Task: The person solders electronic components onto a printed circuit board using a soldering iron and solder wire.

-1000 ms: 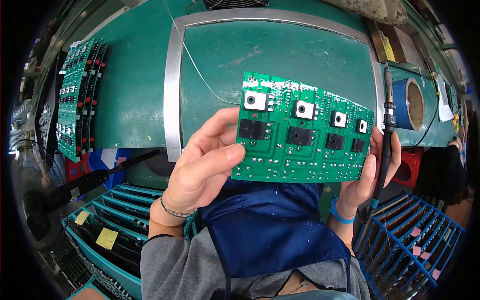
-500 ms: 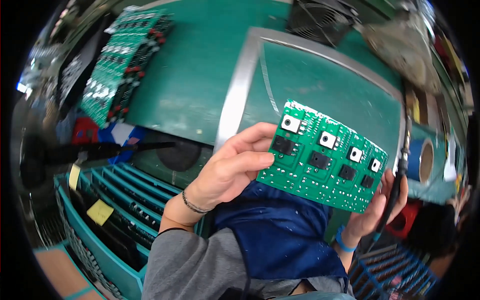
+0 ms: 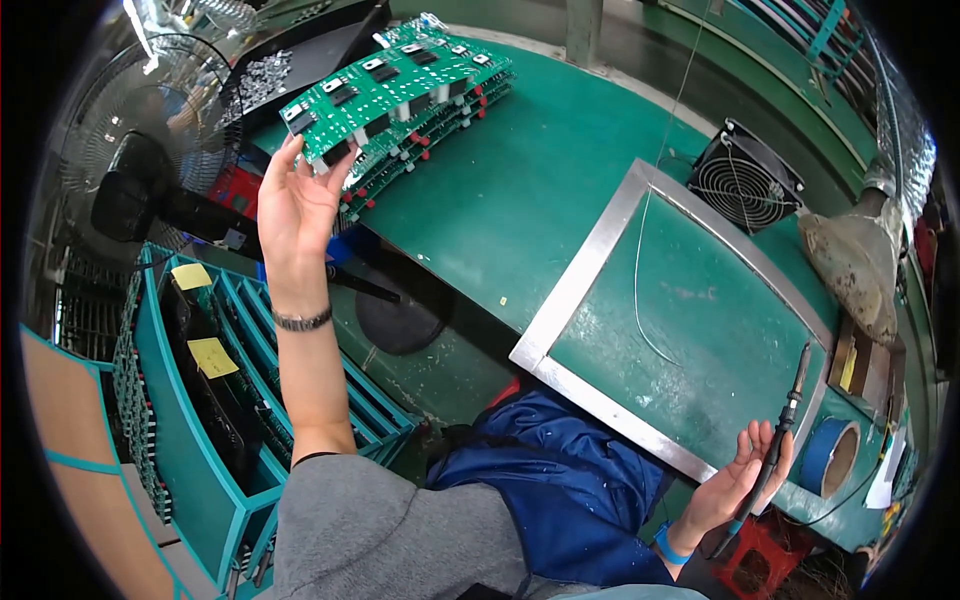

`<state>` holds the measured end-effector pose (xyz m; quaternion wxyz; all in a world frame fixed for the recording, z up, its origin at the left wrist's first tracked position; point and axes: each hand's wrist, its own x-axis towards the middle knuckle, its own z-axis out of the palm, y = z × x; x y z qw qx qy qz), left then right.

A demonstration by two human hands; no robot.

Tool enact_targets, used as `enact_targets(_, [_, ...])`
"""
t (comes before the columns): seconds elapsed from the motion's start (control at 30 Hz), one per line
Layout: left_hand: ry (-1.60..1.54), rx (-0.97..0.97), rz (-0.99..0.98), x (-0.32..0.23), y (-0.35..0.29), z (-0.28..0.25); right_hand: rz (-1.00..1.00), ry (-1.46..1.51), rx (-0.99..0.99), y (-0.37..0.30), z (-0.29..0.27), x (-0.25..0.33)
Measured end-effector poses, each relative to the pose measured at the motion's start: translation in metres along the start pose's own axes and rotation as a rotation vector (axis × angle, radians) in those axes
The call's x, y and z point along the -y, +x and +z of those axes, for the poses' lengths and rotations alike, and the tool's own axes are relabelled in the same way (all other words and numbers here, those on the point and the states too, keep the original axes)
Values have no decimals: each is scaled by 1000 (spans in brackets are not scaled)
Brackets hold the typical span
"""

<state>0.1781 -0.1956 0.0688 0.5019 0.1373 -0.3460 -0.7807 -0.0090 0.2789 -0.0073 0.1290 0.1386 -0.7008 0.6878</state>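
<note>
My left hand [image 3: 300, 205] reaches to the far left and grips a green circuit board [image 3: 372, 98] by its near corner. Black and silver components sit in a row on the board's top face. Directly beneath it is a stack of similar circuit boards [image 3: 408, 155] with red and black parts along their edges; whether the held board touches the stack, I cannot tell. At the lower right, my right hand [image 3: 722, 492] holds a black soldering iron [image 3: 788, 410] between thumb and palm, fingers fairly straight. The iron's tip points away over the metal frame.
A silver metal frame [image 3: 590, 268] lies on the green table [image 3: 500, 215], with a thin wire [image 3: 640, 300] hanging over it. Around it are a black fan [image 3: 745, 185], a fume hood [image 3: 855, 260] and a blue tape roll [image 3: 825, 455]. A teal rack [image 3: 195, 440] holds boards at left.
The circuit board has gone from in front of me to over the stack at far left, in my left hand. My right hand has let go of it and keeps the soldering iron.
</note>
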Motion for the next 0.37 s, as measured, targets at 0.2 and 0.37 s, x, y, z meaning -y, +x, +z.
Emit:
enact_targets(0.2, [217,-17,-73,0,24,29,43,-26,11,0,3,-10])
enact_targets(0.37, [205,230,-380,26,81,46,50,22,58,-1,0,-14])
